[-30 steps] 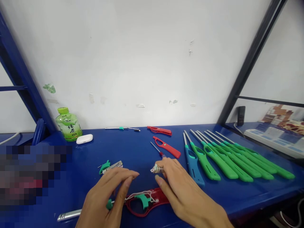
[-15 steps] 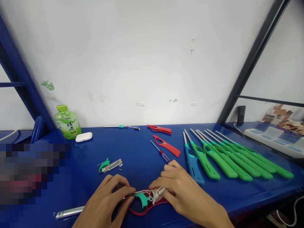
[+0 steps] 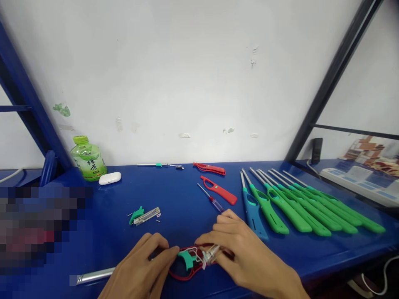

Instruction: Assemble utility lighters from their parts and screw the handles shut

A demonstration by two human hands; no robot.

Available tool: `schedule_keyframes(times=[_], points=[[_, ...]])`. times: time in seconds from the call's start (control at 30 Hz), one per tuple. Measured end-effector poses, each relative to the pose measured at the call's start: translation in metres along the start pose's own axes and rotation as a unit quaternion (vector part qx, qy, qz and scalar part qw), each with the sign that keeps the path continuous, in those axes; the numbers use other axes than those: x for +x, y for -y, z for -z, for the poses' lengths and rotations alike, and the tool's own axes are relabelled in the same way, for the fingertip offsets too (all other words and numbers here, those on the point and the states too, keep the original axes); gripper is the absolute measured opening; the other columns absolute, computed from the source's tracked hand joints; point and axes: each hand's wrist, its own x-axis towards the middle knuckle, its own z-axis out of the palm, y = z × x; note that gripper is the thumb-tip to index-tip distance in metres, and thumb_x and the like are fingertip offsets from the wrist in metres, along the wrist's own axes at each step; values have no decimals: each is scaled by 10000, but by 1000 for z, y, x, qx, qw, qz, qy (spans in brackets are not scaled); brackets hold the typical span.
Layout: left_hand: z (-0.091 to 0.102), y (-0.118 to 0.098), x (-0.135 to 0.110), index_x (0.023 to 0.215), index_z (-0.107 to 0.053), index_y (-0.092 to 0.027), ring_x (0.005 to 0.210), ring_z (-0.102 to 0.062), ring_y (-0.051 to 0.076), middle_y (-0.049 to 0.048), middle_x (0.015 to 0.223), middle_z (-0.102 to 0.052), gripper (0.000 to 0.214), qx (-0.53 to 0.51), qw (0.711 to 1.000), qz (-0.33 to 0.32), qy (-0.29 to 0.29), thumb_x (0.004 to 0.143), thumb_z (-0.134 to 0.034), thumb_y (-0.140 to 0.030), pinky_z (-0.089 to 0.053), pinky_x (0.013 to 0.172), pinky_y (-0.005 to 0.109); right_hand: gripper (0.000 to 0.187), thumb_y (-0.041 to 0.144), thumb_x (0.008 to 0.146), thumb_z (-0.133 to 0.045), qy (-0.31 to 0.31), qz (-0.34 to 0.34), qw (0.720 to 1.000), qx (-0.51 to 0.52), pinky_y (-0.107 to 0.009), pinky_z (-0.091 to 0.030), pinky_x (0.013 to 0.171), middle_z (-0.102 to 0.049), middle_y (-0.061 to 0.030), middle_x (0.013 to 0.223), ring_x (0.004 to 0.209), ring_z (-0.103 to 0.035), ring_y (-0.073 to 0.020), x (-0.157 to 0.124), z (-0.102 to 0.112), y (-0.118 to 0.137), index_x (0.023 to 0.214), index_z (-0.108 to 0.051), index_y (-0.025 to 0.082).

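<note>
An opened red lighter shell (image 3: 187,270) with a teal trigger (image 3: 188,259) and thin white wires lies on the blue table (image 3: 174,195) close to me; its metal tube (image 3: 93,276) points left. My left hand (image 3: 140,272) pinches the shell beside the trigger. My right hand (image 3: 246,255) is closed on a small clear and metal part (image 3: 209,254), which it presses into the shell's right end.
Loose teal and metal lighter parts (image 3: 144,216) lie to the left. A small screwdriver (image 3: 212,199), two red shell halves (image 3: 218,191) and a row of several green and blue lighters (image 3: 296,203) lie right. A green bottle (image 3: 87,160) and a white case (image 3: 109,178) stand at the back left.
My right hand brought the small part down from above the table into the red shell. My left hand closed from spread fingers to a pinch on the shell.
</note>
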Motion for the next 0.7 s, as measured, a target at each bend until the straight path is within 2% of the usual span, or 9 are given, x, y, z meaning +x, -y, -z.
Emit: schedule_keyframes(times=[0.17,0.43,0.7], points=[[1,1,1,1074,-729,-309,794,-755,121,-36,930,-725,323,1,1000,-3,-1,1198,-433,-279,-592,738,167,352,29,1056,-665,-8,9,1000,-4,-349,-408,946,-774,45,931,867,-631,-176,0,-4,-5,1226,-797,308],[1,4,0,1088,-709,-311,820,-770,155,-39,941,-756,273,35,999,-22,10,1169,-462,-231,-613,754,214,283,15,1056,-660,-3,51,994,-93,-337,-405,878,-738,36,893,825,-573,-181,1,-7,-7,1155,-764,258],[2,6,0,1033,-693,-301,801,-756,164,-26,925,-751,264,50,998,-35,20,1118,-480,-170,-608,729,214,311,10,1022,-661,-54,60,992,-100,-343,-427,907,-748,39,873,805,-584,-182,2,-13,-4,1192,-751,255]])
